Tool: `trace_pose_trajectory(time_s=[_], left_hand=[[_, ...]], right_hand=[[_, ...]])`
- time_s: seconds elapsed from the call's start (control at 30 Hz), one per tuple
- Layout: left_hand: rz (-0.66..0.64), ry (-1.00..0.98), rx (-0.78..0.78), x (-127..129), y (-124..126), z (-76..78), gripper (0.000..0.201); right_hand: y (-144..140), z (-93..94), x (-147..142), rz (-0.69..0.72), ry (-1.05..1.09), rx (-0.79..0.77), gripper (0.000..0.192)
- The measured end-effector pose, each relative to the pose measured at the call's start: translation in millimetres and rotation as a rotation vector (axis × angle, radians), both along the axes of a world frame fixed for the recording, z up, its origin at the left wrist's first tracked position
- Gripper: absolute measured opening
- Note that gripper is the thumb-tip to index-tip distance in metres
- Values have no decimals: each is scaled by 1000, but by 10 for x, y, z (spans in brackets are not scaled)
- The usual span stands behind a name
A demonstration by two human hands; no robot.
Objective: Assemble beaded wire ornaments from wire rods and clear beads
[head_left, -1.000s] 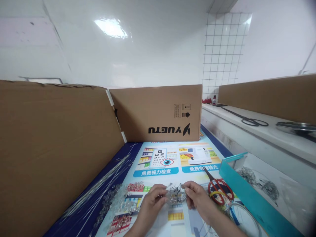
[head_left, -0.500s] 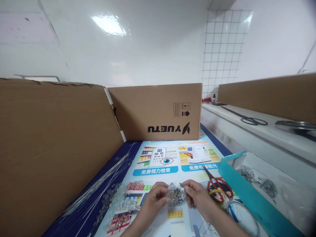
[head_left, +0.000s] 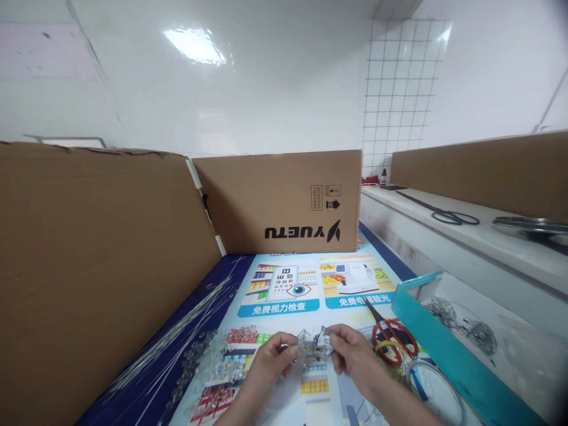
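Over pale-blue poster-covered counter (head_left: 288, 322), left hand (head_left: 271, 359) and right hand (head_left: 351, 357) pinch silvery openwork wire piece (head_left: 314, 350) from opposite sides between fingers, apparently adjusting it; next move likely needs steady hold.

We have the wire piece (head_left: 314, 350) between our left hand (head_left: 271, 362) and right hand (head_left: 352, 355), over the counter (head_left: 389, 257). Left of the wire piece we have scattered pieces (head_left: 222, 358), then rods (head_left: 189, 322); right of it, scissors (head_left: 384, 323), then a tray (head_left: 465, 364) with wire bundles (head_left: 483, 337) inside. Behind it, across the counter, we see a carton (head_left: 284, 198) standing.
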State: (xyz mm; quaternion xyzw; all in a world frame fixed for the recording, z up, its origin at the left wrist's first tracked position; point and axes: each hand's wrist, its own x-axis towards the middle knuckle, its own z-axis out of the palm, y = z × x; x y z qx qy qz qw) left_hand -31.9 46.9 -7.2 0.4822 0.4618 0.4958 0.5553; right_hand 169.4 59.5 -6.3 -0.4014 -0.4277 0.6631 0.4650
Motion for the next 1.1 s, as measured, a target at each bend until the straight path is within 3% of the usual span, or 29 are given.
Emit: trace_pose_trajectory(time_s=[0.2,0.33,0.43,0.6,0.9,1.1], left_hand=[[-64,15,82,20,8,-48,32],[-93,92,89,128,-55,-92,55],[-33,212,75,217,-110,-60,53],[119,473,252,282,-165,15,42],[142,569,370,233,-176,-66,45],[194,690,461,206,-169,-151,51]], right_hand=[[-26,83,-20,-68,-66,30,28],[-82,157,-57,-73,-90,84,25],[-125,165,-101,-38,-103,115,24],[-171,148,-155,24,-89,134,25],[-192,156,-140,66,-110,141,24],[-190,12,-174,95,-111,152,25]])
